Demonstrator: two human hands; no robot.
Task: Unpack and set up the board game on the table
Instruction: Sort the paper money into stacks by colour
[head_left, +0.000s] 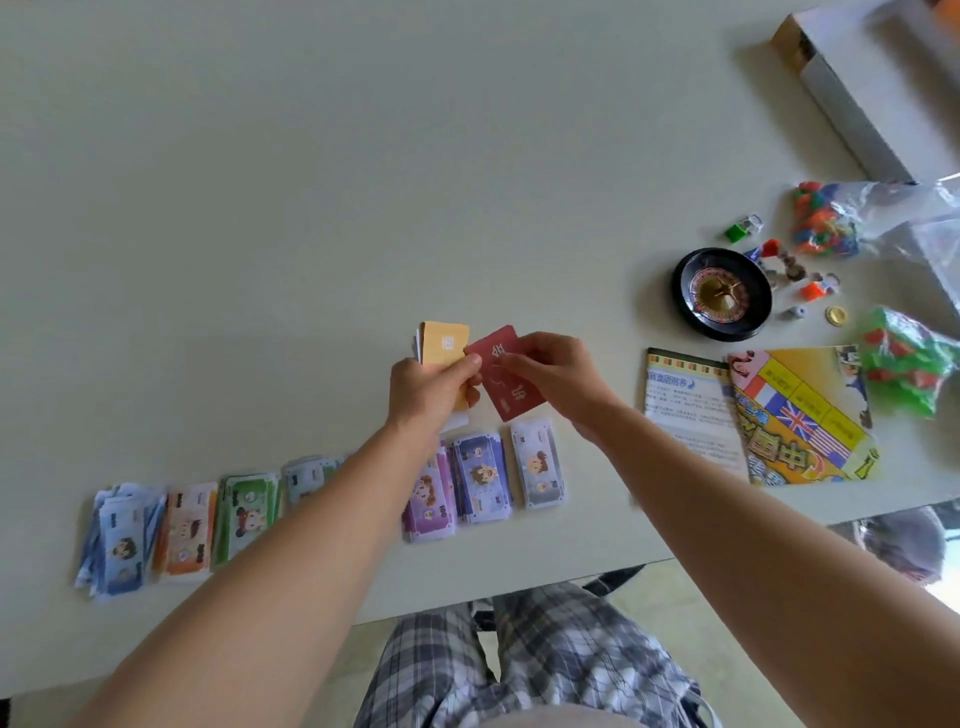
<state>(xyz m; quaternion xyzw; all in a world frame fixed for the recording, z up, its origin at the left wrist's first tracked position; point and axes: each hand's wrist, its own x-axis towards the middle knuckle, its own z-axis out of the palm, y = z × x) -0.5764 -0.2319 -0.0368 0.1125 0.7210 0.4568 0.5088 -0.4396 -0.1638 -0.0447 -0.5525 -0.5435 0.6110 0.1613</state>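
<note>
While the left hand (431, 387) grips a stack of cards (444, 345), orange back uppermost, with its fingers curled round the near end, the right hand (558, 379) pinches a red card (511, 382) between thumb and fingers. The red card is tilted, and its upper left corner touches the left thumb. It sits just right of the stack, over the table (311, 182). I cannot tell whether it rests on the surface.

Below the hands, along the near edge, notes (480, 478) lie in a row of separate piles. A blue pile (122, 540) is at the far left, followed by an orange pile (189, 527) and a green pile (244, 512). A grey pile (537, 470) ends the row at the right, just under the red card. The left forearm crosses the row and hides part of it.

To the right, a black wheel (722, 293) sits well apart from the hands. Nearer the edge a booklet (685, 410) lies flat, and the folded board (802, 415) overlaps its right side. Right of the wheel lie a grey die (795, 313), a gold coin (836, 314) and other loose small pieces. A mixed bag (826, 218) of coloured pieces lies beyond them, and a green bag (906, 358) lies just beside the board's far right corner. The open box (841, 98) sits at the far right, partly out of view.
</note>
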